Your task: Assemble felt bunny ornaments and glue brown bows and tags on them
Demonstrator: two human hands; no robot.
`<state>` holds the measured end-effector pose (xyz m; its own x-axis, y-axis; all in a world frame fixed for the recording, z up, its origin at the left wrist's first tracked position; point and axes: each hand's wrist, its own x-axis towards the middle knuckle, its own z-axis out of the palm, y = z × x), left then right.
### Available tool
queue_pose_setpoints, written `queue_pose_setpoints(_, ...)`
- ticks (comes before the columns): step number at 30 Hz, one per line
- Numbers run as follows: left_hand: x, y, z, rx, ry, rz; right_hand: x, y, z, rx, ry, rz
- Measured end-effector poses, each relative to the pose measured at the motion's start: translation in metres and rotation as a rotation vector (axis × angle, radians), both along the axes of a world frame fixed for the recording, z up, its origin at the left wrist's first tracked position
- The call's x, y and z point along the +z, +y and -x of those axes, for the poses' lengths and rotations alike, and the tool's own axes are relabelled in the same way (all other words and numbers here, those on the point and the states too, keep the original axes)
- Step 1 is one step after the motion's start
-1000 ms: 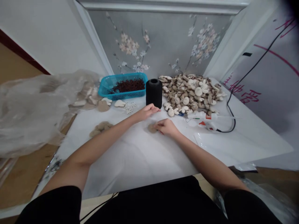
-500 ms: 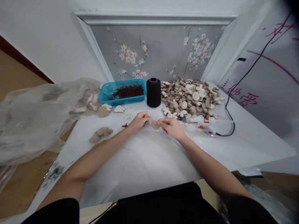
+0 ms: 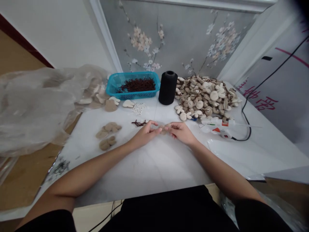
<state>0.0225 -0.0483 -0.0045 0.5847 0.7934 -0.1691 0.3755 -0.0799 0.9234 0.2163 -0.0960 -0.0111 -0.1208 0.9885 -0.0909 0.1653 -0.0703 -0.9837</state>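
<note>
The person's left sleeve (image 3: 48, 223) and right sleeve (image 3: 257, 215) are both showing plain black, cut short and fitting loosely, with hems curving smoothly. The left forearm (image 3: 96, 170) and right forearm (image 3: 214, 166) are emerging slim and bare. Black cloth (image 3: 178, 211) is covering the body between them, its deep shade making torso and lap hard to distinguish.

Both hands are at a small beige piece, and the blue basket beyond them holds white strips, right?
Not quite: the strips in the blue basket are dark reddish-brown, not white, as the head view shows. The left hand and right hand are at a small beige piece.
</note>
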Motion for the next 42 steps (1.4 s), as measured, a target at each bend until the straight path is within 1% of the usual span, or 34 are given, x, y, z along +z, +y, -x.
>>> queue_pose_setpoints(3, 0.0, -0.004, 0.0, -0.054, -0.022, -0.033, -0.002, -0.001, 0.002, 0.045, 0.056, 0.031)
queue_pose_setpoints(5, 0.001, -0.004, -0.001, -0.072, -0.041, -0.078, -0.002, -0.001, 0.004, 0.033, 0.082, 0.05)
queue_pose_setpoints(8, 0.002, -0.003, -0.001, -0.023, -0.083, -0.073, -0.001, -0.002, 0.002, 0.037, 0.083, 0.092)
queue_pose_setpoints(11, 0.003, -0.003, -0.001, 0.025, -0.14, -0.033, 0.0, -0.002, -0.003, 0.104, 0.028, 0.127)
queue_pose_setpoints(15, 0.005, -0.009, -0.002, 0.096, -0.171, 0.016, 0.0, -0.002, -0.008, 0.186, -0.016, 0.068)
queue_pose_setpoints(20, 0.0, -0.012, -0.004, 0.162, -0.295, 0.102, 0.0, -0.003, -0.006, 0.172, 0.002, 0.079)
queue_pose_setpoints(26, -0.006, -0.01, -0.004, 0.192, -0.367, 0.102, -0.001, -0.003, -0.005, 0.136, -0.061, 0.059)
queue_pose_setpoints(28, -0.006, -0.009, -0.003, 0.212, -0.367, 0.085, -0.002, -0.005, -0.003, 0.088, -0.123, -0.012)
queue_pose_setpoints(32, -0.005, -0.009, -0.003, 0.252, -0.359, 0.042, 0.0, -0.011, 0.005, -0.023, -0.291, -0.281)
queue_pose_setpoints(34, -0.004, -0.01, -0.003, 0.246, -0.337, 0.004, 0.002, -0.015, 0.008, -0.025, -0.383, -0.42)
queue_pose_setpoints(38, -0.001, -0.014, -0.004, 0.207, -0.277, -0.087, 0.002, -0.02, 0.01, 0.018, -0.545, -0.682)
queue_pose_setpoints(40, -0.002, -0.016, -0.004, 0.185, -0.24, -0.134, 0.002, -0.021, 0.009, 0.005, -0.584, -0.764)
queue_pose_setpoints(42, -0.003, -0.018, -0.004, 0.164, -0.194, -0.175, 0.002, -0.021, 0.008, -0.026, -0.617, -0.804)
